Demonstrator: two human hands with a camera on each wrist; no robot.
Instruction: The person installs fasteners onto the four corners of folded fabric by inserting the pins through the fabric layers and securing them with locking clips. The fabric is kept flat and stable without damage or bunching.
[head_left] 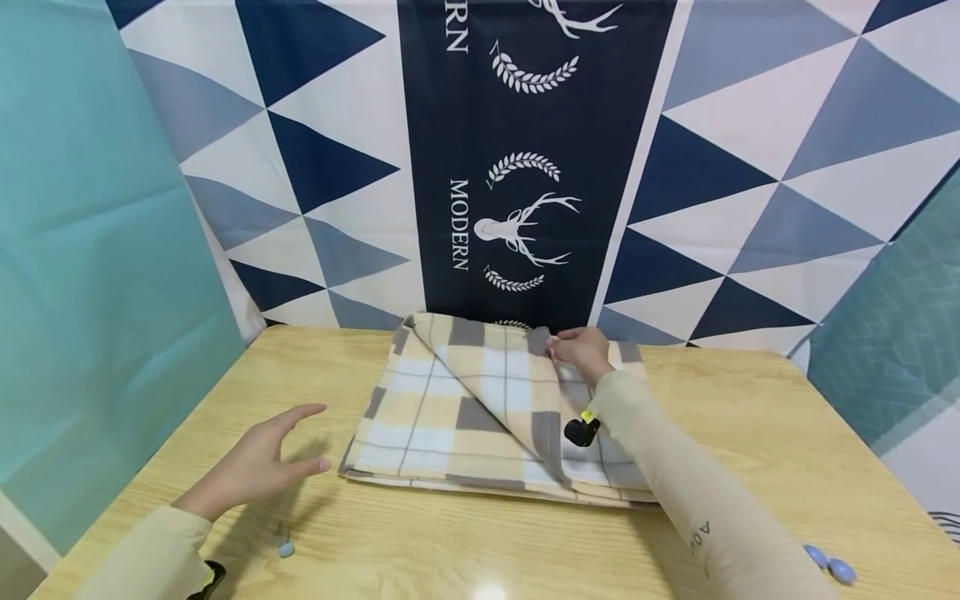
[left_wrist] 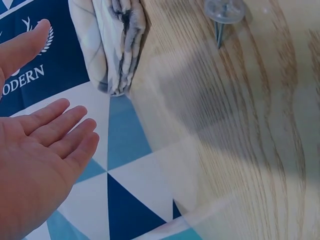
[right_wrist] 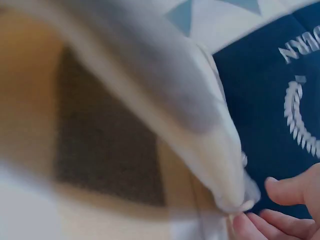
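Observation:
A plaid blanket [head_left: 442,408] in cream, white and grey lies folded on the table, with a diagonal flap across its top. At the far edge, my right hand [head_left: 583,350] holds the flap's grey corner between thumb and fingers. The right wrist view shows the blanket's raised fold [right_wrist: 200,135] close to the camera, with the right hand [right_wrist: 285,210] at its end. To the left of the blanket, my left hand [head_left: 258,462] hovers over the table, fingers extended and thumb apart. In the left wrist view the left hand [left_wrist: 45,150] holds nothing.
A small round-headed pin [head_left: 286,548] is on the wooden table [head_left: 420,550] near the left hand. Two blue oval pieces [head_left: 828,565] lie by the right sleeve. A patterned cloth [head_left: 517,167] hangs behind the table, with a teal sheet [head_left: 97,250] at left.

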